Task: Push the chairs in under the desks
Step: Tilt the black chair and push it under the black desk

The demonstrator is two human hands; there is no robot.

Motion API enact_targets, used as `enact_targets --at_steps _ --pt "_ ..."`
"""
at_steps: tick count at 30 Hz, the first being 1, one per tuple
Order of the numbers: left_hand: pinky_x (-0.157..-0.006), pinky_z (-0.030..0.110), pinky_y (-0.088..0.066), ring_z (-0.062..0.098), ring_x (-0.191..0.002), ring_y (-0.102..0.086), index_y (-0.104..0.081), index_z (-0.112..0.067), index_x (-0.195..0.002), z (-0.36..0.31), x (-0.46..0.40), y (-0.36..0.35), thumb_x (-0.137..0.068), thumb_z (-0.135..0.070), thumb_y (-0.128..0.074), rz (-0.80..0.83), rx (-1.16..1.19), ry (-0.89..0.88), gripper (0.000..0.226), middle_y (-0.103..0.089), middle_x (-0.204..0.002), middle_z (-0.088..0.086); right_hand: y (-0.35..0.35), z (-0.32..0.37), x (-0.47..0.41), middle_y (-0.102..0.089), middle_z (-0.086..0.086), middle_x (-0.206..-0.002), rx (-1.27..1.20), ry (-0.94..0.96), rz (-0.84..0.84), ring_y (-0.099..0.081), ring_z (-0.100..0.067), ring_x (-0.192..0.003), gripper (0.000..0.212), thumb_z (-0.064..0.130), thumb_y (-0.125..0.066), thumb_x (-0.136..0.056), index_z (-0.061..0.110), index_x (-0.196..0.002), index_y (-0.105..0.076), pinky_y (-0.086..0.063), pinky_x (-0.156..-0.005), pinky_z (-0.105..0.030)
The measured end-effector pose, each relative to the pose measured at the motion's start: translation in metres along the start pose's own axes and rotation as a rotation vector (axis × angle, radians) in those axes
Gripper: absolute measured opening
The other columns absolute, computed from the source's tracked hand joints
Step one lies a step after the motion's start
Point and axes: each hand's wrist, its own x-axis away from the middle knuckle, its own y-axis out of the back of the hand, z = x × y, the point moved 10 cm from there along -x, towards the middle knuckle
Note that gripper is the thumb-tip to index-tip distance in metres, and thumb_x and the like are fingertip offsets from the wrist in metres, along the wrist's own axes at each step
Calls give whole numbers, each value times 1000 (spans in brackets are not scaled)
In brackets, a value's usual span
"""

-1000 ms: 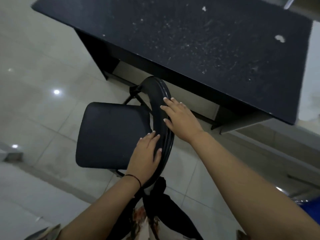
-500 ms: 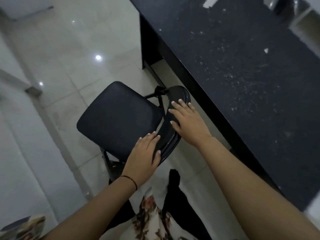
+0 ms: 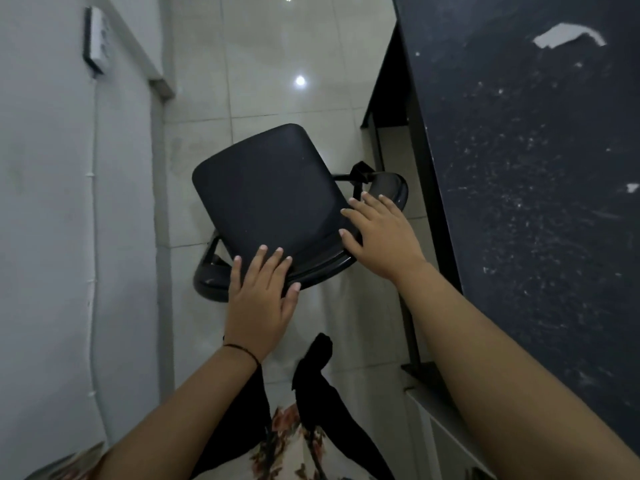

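fingers [image 3: 277, 258] on chair [image 3: 266, 188], beside scuffed desk [image 3: 519, 168].

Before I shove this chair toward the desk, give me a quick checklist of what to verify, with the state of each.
1. Left hand on the chair back's top edge, fingers straight: ok.
2. Right hand on the same edge, nearer the desk: ok.
3. Chair lined up with the desk opening: not ok; it stands beside the desk, seat toward open floor.
4. Room on the wall side to turn it: cannot tell.
5. Space under the desk free: cannot tell; mostly hidden by the top.
6. Chair legs flat on the floor: cannot tell.
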Motion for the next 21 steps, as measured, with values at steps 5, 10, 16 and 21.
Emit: enact_targets --at_steps 5,10,16,21 --pt "-112 49 -13 23 -134 -34 -53 -15 -129 1 1 -3 -99 -40 -31 -137 -162 -87 45 -56 -133 2 3 -1 8 -59 -10 -131 -55 -17 -141 -54 -29 -119 51 36 -35 -91 9 -125 -61 -34 -109 -43" --pt "-114 48 -12 24 -132 -36 -50 -17 -131 7 -2 0 -100 -45 -27 -222 -226 -186 48 -54 -133 2 9 4 10 -64 -14 -120 -55 13 -291 -60 -29 -107 49 32 -42 -90 4 -126 -59 -36 -106 -42" --pt "-113 49 -14 28 -131 -36 -47 -17 -132 47 -20 12 -100 -44 -27 -203 -221 -283 47 -54 -131 6 4 30 2 -64 -17 -116 16 28 -358 -59 -32 -109 47 33 -40 -94 5 -125 -60 -32 -108 -42" --pt "-113 49 -15 31 -132 -31 -43 -17 -134 94 -40 18 -100 -44 -25 -105 -231 -380 46 -52 -131 10 -2 65 -10 -63 -14 -111 82 -46 -402 -56 -32 -112 47 36 -32 -100 8 -125 -61 -31 -110 -41"
